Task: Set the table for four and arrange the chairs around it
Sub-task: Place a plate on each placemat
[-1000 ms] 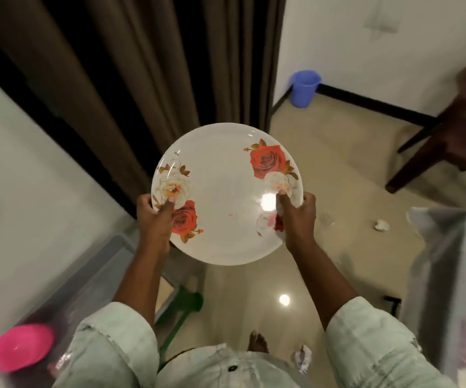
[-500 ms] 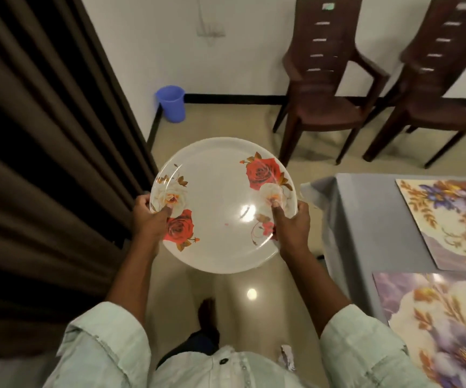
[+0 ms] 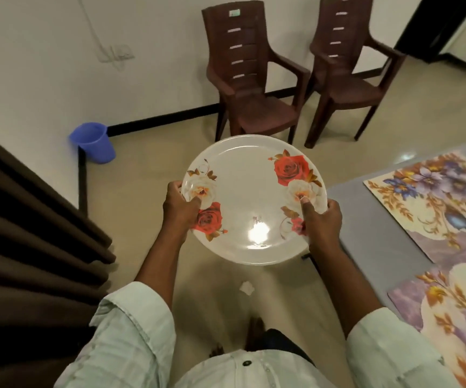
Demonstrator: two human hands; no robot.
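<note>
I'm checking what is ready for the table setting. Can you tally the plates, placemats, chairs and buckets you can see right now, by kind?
Plates: 1, the rose plate, held in both hands
Placemats: 2, far placemat and near placemat, both on the table
Chairs: 2, left chair and right chair, by the wall
Buckets: 1, blue bucket
Total: 6

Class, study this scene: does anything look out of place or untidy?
Yes. A crumpled white scrap lies on the floor below the plate, and both brown chairs stand against the wall, not at the table.
</note>
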